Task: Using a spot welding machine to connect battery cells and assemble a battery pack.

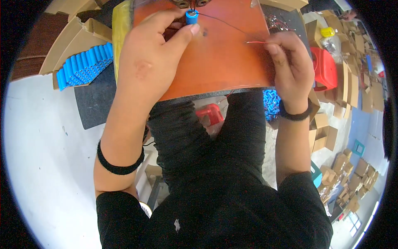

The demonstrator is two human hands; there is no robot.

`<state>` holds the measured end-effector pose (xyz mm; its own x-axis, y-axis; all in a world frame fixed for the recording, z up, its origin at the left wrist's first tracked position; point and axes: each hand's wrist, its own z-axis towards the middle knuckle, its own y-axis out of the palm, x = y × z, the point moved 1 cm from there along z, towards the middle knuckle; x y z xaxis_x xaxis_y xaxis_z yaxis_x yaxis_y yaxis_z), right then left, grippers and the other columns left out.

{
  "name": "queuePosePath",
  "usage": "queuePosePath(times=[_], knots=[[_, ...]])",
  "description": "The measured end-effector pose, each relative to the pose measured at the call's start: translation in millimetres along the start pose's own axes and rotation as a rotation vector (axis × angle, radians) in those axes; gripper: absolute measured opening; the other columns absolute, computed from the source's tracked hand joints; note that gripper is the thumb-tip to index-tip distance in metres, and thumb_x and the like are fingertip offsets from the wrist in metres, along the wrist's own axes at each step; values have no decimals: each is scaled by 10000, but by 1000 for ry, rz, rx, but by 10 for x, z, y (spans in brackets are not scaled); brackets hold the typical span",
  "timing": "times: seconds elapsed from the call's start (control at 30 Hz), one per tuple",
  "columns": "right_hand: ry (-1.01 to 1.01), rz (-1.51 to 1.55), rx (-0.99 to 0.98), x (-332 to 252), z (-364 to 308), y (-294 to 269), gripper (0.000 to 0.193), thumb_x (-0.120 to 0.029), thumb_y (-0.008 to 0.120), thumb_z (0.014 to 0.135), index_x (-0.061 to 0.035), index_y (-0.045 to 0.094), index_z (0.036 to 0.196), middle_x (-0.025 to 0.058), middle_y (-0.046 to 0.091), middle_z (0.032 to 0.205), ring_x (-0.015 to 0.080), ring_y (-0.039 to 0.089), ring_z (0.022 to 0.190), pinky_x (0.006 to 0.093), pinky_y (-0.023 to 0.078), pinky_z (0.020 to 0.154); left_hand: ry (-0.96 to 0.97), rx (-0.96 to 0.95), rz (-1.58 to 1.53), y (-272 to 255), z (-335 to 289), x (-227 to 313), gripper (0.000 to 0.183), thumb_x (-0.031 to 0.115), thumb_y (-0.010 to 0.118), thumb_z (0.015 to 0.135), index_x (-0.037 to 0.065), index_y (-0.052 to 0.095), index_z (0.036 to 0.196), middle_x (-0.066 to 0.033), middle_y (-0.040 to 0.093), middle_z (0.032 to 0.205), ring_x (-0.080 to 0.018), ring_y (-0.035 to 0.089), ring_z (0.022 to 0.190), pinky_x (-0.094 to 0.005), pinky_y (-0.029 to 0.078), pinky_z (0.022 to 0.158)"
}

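Observation:
With thumb and fingers, my left hand (151, 54) grips a blue cylindrical battery cell (191, 20) upright at the far edge of the orange work surface (224, 62). Right above its metal end are the thin tips of a machine head (192, 5), perhaps a spot welder; whether they touch the cell I cannot tell. A dark thin wire (224, 21) runs from the top of the cell toward the right. Between thumb and forefinger, my right hand (292, 62) pinches a red wire (256, 42) with a bare-looking end.
Left of the surface, a cardboard box (97, 31) holds rows of blue cells (85, 62). More blue cells (271, 103) lie in a container below my right wrist. Loose wires (282, 23) are heaped at the far right. A red plastic stool (324, 68) and cardboard boxes (323, 133) stand farther right.

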<state>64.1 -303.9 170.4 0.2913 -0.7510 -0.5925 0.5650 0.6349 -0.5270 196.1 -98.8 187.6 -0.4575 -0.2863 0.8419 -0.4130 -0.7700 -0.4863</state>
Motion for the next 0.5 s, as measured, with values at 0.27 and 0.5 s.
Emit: queuePosePath(times=[0.27, 0.5], knots=[[16, -44, -7, -20, -3, 5, 76, -64, 632, 870, -20, 615, 928, 106, 637, 883, 246, 613, 810, 301, 481, 742, -42, 9, 32, -3, -30, 64, 310, 199, 688, 868, 3, 669, 1108, -66, 699, 983, -95, 615, 884, -226, 458, 828], [56, -22, 19, -2, -16, -4, 73, -66, 619, 884, -8, 608, 926, 98, 634, 886, 218, 606, 818, 287, 469, 759, -108, 1, 73, 10, -32, 71, 323, 204, 697, 864, -3, 663, 1109, -31, 662, 850, -64, 562, 763, -216, 451, 713]])
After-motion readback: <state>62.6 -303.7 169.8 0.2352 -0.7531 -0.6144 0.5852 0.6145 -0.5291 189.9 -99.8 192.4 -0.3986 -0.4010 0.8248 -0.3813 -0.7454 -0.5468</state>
